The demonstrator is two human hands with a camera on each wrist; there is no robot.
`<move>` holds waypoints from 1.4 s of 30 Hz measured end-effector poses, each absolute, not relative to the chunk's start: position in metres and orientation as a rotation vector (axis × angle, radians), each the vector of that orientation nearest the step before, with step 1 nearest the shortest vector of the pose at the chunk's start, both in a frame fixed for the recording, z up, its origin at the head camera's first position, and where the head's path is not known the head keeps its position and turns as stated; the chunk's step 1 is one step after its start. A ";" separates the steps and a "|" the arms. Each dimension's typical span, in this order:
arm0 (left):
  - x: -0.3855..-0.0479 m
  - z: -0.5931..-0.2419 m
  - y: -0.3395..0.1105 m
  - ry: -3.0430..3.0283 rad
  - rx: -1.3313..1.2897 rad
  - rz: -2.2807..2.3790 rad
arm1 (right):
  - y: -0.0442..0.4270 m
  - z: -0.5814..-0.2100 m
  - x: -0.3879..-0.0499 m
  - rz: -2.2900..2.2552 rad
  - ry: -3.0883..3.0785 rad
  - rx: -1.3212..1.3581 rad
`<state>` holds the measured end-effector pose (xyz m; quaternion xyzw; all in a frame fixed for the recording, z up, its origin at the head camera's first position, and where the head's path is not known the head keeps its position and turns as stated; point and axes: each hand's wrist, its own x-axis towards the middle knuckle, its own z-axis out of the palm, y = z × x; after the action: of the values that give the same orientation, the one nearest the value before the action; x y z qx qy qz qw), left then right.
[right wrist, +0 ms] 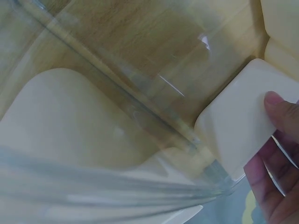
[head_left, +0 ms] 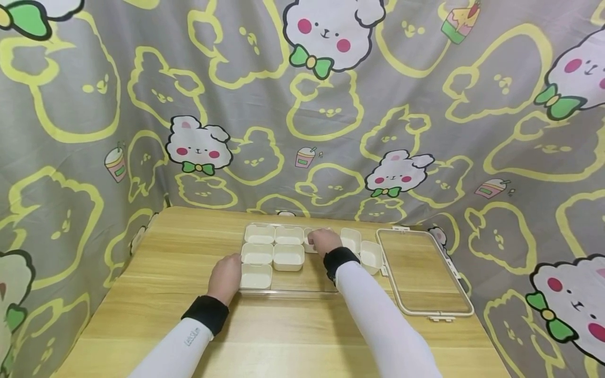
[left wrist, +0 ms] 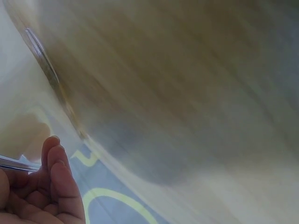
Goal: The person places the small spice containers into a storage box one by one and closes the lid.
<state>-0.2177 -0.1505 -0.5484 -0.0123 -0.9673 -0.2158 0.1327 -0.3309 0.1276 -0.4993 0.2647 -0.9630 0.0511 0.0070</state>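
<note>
Cream cup (right wrist: 238,112) pinched by right hand (head_left: 326,242), at far side of clear box (head_left: 302,293), beside neighbour cup (head_left: 289,235) left of grip; left hand (head_left: 225,278) grips box wall; seems placing step, next probably needs gentle seating, release

Gap: near-middle of the clear tray (head_left: 300,282), reachable over its near side. Cream cups (head_left: 289,258) block far and left; right sleeve (head_left: 378,315), two more cups (head_left: 371,257), framed lid (head_left: 425,273) crowd the right.
</note>
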 end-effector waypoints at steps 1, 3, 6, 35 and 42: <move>-0.218 -0.549 -0.150 -2.805 -0.037 -0.627 | 0.128 -0.500 -0.332 0.142 -3.036 0.818; -0.217 -0.548 -0.150 -2.801 -0.032 -0.635 | 0.128 -0.500 -0.333 0.112 -3.059 0.812; -0.216 -0.547 -0.151 -2.799 -0.028 -0.646 | 0.130 -0.499 -0.336 0.089 -3.074 0.821; -0.214 -0.544 -0.149 -2.822 -0.024 -0.643 | 0.224 -0.463 -0.297 0.171 -2.862 1.054; -0.213 -0.544 -0.149 -2.810 -0.031 -0.655 | 0.244 -0.475 -0.279 0.141 -2.849 1.180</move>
<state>-0.2134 -0.1490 -0.5437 -0.0105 -0.9659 -0.2252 0.1275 -0.2793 0.2440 -0.4751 0.3820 -0.9226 0.0456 0.0273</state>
